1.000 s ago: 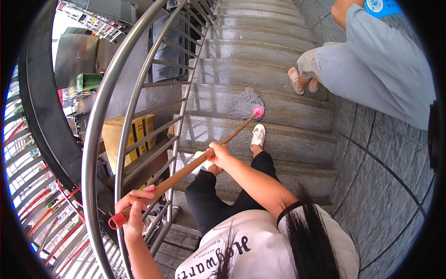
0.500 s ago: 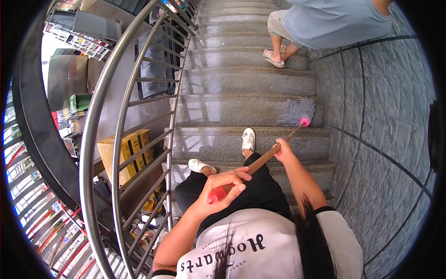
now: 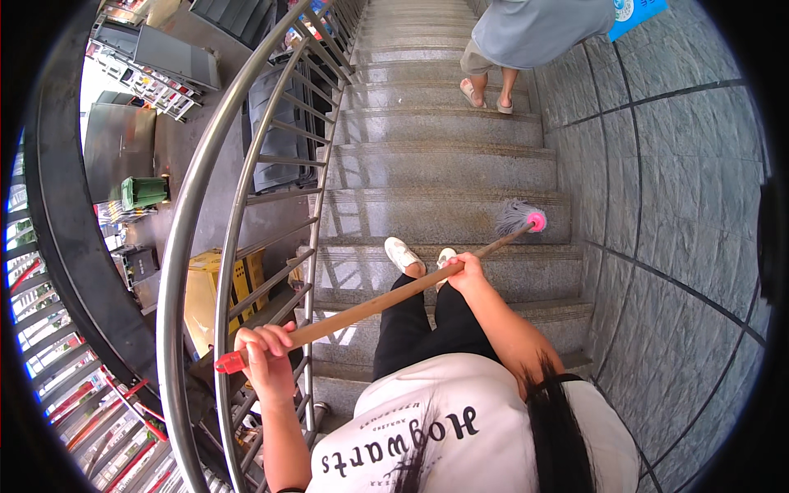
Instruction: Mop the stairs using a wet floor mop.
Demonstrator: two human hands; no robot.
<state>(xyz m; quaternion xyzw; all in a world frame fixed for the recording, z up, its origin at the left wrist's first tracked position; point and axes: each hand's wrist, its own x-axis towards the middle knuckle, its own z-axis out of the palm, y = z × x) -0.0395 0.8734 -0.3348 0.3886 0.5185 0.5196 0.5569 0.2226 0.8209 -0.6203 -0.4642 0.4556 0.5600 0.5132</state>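
Since a spread grip likely steadies its long wooden shaft point(image 3: 353, 315), one mop point(image 3: 427, 280) is held slantwise, left hand point(image 3: 265, 353) wrapped near the red tip point(image 3: 231, 361), right hand point(image 3: 465, 273) wrapped farther down, grey strands point(image 3: 511, 216) on the stairs point(image 3: 411, 214) toward the wall point(image 3: 682, 164).

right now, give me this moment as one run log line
left hand: holds pole near red tip | right hand: holds pole nearer mop head | person: on stairs ahead
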